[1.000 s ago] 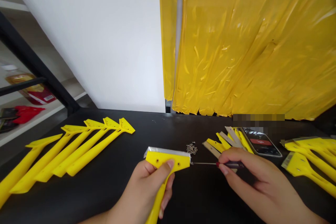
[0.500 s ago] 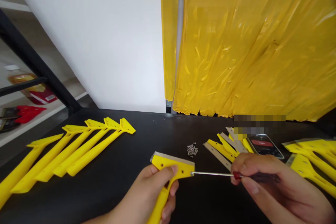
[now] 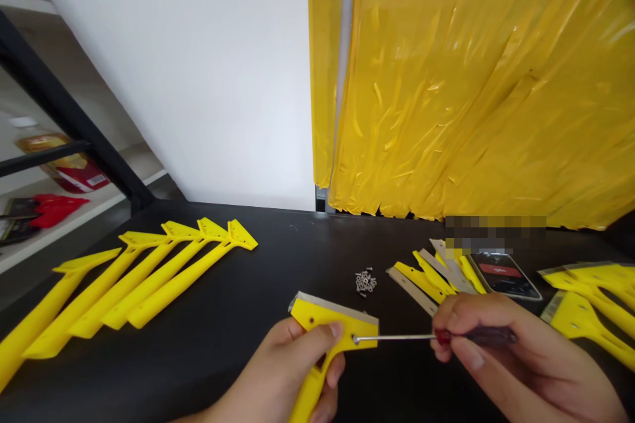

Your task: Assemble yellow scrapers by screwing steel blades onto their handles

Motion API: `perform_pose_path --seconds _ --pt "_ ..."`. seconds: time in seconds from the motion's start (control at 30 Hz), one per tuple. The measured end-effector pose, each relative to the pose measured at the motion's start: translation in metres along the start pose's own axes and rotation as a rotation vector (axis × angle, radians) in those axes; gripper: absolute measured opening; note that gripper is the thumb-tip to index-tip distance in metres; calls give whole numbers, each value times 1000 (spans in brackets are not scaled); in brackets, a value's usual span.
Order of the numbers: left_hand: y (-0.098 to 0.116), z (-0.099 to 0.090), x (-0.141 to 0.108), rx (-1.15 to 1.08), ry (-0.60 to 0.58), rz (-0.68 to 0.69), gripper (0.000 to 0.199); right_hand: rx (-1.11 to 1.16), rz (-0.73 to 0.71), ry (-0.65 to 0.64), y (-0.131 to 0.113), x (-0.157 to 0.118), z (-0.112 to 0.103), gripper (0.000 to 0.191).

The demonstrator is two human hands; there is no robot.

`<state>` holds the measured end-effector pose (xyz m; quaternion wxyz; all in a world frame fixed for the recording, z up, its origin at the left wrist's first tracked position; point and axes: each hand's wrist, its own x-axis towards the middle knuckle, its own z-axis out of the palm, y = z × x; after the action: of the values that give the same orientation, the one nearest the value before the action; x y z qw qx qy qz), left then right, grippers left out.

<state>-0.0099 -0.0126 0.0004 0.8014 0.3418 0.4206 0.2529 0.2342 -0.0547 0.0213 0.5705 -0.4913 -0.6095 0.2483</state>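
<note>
- Yellow scraper (image 3: 357, 329), near the middle above a black table (image 3: 198, 357): its handle runs from near to far, leaning slightly right, with the wide head's edge facing far.
- Screwdriver (image 3: 407, 338), right of it: lies left to right, tip pointing left at the head's right-hand hole.
- The scraper is bright yellow, with a grey strip along its far edge; the screwdriver has a silvery shaft, red collar and dark handle.
- Left hand (image 3: 290, 363) wraps the scraper, thumb pressed on its head.
- Right hand (image 3: 520, 350) pinches the screwdriver's handle.
</note>
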Motion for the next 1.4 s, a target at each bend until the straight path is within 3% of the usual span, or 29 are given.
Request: perform_pose_path --seconds 0.1,0.23,0.43,0.67,1.27,1.4 --pt "1 3 -2 3 53 -13 47 -18 -12 -70 3 4 -6 12" --pt "-3 2 2 26 13 -5 49 -39 -31 -138 4 7 -10 16" --pt "-6 -2 7 26 -43 42 53 -43 -25 -138 3 10 -11 15" --pt "2 4 -1 14 15 31 48 -32 -30 -150 2 10 -11 16" --pt "-1 5 0 12 -16 12 50 -31 -36 -139 3 6 -11 12" --pt "0 7 -1 11 30 8 48 -46 -58 -152 2 6 -10 13"
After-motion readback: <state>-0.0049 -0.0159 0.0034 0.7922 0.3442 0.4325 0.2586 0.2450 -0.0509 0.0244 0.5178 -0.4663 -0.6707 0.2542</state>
